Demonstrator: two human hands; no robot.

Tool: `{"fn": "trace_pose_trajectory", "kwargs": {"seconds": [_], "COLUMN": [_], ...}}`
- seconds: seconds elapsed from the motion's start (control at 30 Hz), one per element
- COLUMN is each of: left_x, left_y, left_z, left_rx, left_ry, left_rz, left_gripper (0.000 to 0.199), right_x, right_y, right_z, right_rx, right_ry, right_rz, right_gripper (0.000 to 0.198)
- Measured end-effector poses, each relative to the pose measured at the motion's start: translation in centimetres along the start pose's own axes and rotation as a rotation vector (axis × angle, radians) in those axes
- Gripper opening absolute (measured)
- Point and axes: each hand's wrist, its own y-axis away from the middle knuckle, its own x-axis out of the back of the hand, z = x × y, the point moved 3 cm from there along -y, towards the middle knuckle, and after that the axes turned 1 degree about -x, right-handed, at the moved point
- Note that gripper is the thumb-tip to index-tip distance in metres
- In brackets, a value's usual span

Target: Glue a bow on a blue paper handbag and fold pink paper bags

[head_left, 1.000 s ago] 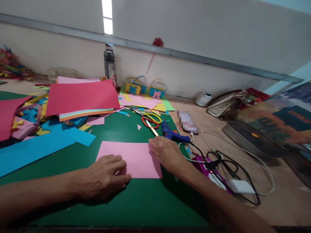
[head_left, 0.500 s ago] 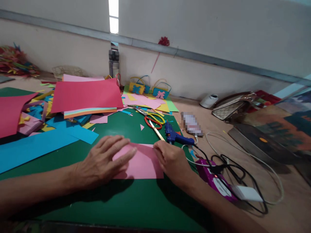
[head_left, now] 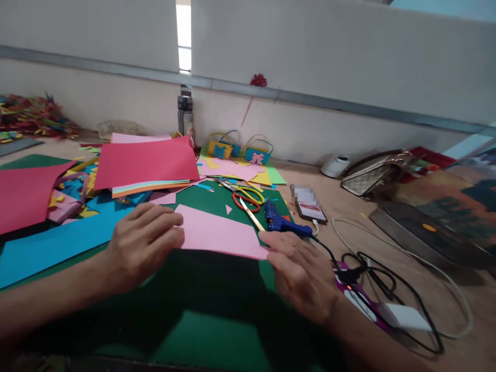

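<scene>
A sheet of pink paper (head_left: 217, 232) is held up between my two hands, its near edge raised and casting a shadow on the green mat (head_left: 209, 336). My left hand (head_left: 143, 243) pinches its left end, fingers curled around the edge. At the right end, my right hand (head_left: 302, 268) grips the near corner between thumb and fingers. Just beyond the paper lie scissors with red and yellow handles (head_left: 248, 199), a cutter-like tool with a pale handle (head_left: 251, 214) and a blue glue gun (head_left: 284, 222).
A stack of coloured paper topped with red (head_left: 147, 163) lies at the left, near blue paper strips (head_left: 58, 248) and scraps. Small paper bags (head_left: 258, 156) stand at the back. To the right are a phone (head_left: 309, 204), a purple power strip (head_left: 360, 299) with tangled cables, and a handbag (head_left: 372, 175).
The pink paper has come up off the mat and its near edge has lifted. My left hand has moved left to its end, and my right hand has shifted to its near right corner.
</scene>
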Motion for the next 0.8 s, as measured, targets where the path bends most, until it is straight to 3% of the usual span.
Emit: {"fn": "trace_pose_trajectory", "kwargs": {"seconds": [0.13,0.27,0.5,0.7,0.8], "left_x": [-1.2,-2.5,-2.7,-2.0,-1.7], "left_y": [1.9,3.4,2.3,1.8,1.6], "left_z": [1.3,1.8,1.9,2.1,2.1], "left_rx": [-0.022,0.055,0.122,0.109,0.092], "left_ry": [-0.001,0.174,0.436,0.526,0.512], "left_rz": [-0.142,-0.347,-0.580,-0.696,-0.679], "left_gripper": [0.014,0.020,0.019,0.012,0.009], "right_x": [-0.1,-1.1,-1.9,-2.2,-2.4], "right_y": [1.1,2.1,1.7,1.7,1.4], "right_z": [-1.2,-2.4,-2.8,-2.9,-2.4], "right_rx": [0.038,-0.076,-0.277,-0.374,-0.429], "right_ry": [-0.085,-0.186,-0.425,-0.560,-0.571], "right_rz": [-0.115,-0.237,-0.406,-0.568,-0.626], "right_gripper": [0.022,0.029,0.030,0.014,0.012]}}
